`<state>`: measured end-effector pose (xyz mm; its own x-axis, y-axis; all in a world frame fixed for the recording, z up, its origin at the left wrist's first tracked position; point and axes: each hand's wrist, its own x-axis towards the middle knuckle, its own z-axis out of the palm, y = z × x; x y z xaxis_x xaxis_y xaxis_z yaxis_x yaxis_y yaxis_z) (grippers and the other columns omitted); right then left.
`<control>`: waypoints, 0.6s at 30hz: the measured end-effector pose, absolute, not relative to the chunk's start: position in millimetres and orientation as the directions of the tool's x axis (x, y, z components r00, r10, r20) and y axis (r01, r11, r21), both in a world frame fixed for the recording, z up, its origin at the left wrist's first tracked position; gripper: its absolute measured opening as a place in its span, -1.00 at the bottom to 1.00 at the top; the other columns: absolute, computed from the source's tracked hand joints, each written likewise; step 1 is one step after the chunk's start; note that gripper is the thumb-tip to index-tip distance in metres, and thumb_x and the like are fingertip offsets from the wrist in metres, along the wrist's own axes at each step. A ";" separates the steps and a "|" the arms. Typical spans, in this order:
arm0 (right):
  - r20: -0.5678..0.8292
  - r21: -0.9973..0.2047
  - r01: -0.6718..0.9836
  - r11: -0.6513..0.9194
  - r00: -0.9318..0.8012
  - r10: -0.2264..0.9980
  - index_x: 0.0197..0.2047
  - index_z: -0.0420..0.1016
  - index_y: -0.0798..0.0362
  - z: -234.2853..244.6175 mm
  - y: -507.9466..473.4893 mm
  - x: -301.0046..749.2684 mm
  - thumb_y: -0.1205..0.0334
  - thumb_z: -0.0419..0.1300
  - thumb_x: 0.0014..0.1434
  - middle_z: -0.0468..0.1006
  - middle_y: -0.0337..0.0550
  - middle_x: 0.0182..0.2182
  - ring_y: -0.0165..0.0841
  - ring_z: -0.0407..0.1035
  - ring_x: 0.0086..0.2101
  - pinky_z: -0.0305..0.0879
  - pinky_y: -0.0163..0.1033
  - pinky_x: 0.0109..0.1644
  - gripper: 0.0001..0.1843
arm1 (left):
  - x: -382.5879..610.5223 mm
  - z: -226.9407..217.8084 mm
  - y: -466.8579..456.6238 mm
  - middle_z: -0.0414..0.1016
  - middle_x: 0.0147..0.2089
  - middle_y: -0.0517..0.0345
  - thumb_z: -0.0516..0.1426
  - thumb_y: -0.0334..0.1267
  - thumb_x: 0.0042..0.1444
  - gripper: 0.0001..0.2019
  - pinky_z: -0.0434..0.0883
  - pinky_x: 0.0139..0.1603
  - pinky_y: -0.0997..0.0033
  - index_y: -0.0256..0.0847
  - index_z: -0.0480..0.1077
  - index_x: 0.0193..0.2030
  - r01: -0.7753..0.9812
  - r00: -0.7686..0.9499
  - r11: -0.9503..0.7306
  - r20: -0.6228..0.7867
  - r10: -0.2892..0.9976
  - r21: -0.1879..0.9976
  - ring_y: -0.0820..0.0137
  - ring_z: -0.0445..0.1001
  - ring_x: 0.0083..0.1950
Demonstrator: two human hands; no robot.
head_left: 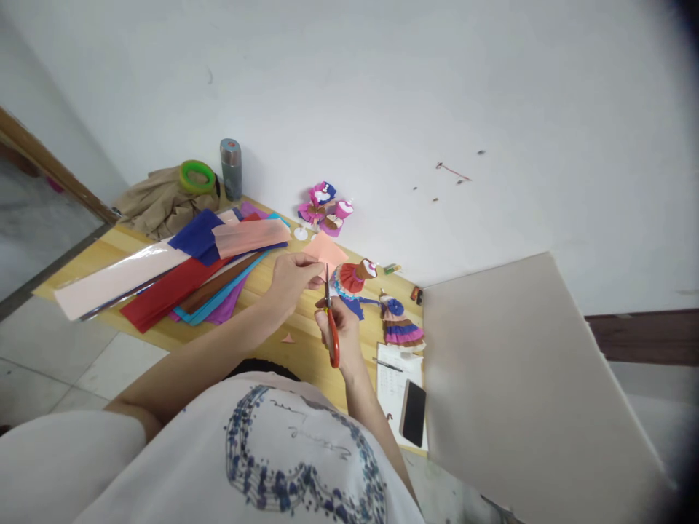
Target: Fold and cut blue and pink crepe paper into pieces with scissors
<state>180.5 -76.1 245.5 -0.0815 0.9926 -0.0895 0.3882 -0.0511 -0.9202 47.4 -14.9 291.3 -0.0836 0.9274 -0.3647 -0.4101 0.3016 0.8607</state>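
Pinched in my left hand is a peach sheet of paper, held up above the wooden table. My right hand grips a pair of scissors with red handles. The blades point away from me and meet the edge of the peach paper beside my left fingertips; whether they are parted I cannot tell. Just beyond my right hand stands a small doll-like figure in a ruffled red dress. A blue piece lies beside my right fingers. On the table near me is a small peach scrap.
Folded coloured paper is piled on the left. Behind are a flask, green tape roll and brown cloth. Small ruffled figures stand by the wall. A striped paper dress, notepad and phone lie right, beside a board.
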 end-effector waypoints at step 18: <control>-0.147 -0.926 0.363 -0.103 -0.096 0.984 -0.21 0.42 0.02 242.1 -78.1 184.2 -0.03 0.17 0.16 0.21 -0.38 -0.66 -0.46 0.10 -0.68 0.04 -0.30 -0.60 -0.71 | 40.7 283.7 -15.7 0.45 -0.52 0.17 0.30 -0.31 -0.19 -0.88 0.44 -0.35 0.44 -0.23 0.44 -0.58 -0.494 0.035 0.349 -0.384 0.923 0.796 0.49 0.41 -0.50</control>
